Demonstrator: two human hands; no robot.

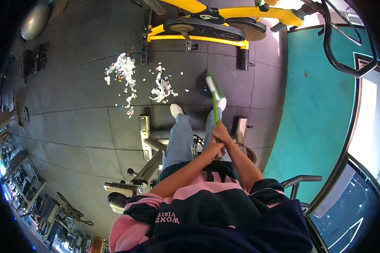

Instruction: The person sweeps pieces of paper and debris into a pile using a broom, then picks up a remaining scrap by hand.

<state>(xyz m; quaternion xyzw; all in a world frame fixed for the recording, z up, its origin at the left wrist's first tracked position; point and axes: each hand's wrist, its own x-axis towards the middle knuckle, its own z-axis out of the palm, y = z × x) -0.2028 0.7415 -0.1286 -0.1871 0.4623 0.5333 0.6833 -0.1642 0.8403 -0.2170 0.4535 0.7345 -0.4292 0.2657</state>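
Broom [215, 111] slants down toward the floor on the near side of the yellow exercise bike [198, 38]. The right hand [222, 133] grasps its handle lower down; the left hand [213, 150] closes around the upper part, probably so that one guides while the other steadies. The green-and-white broom head [211, 82] lies low, near the bike's right foot and beside the right shoe [223, 103]; whether the bristles press the floor, I cannot tell. One heap of paper scraps [161, 89] sits nearer than the bike's left foot, another heap [123, 67] left of it, both loosely gathered, with stray bits around.
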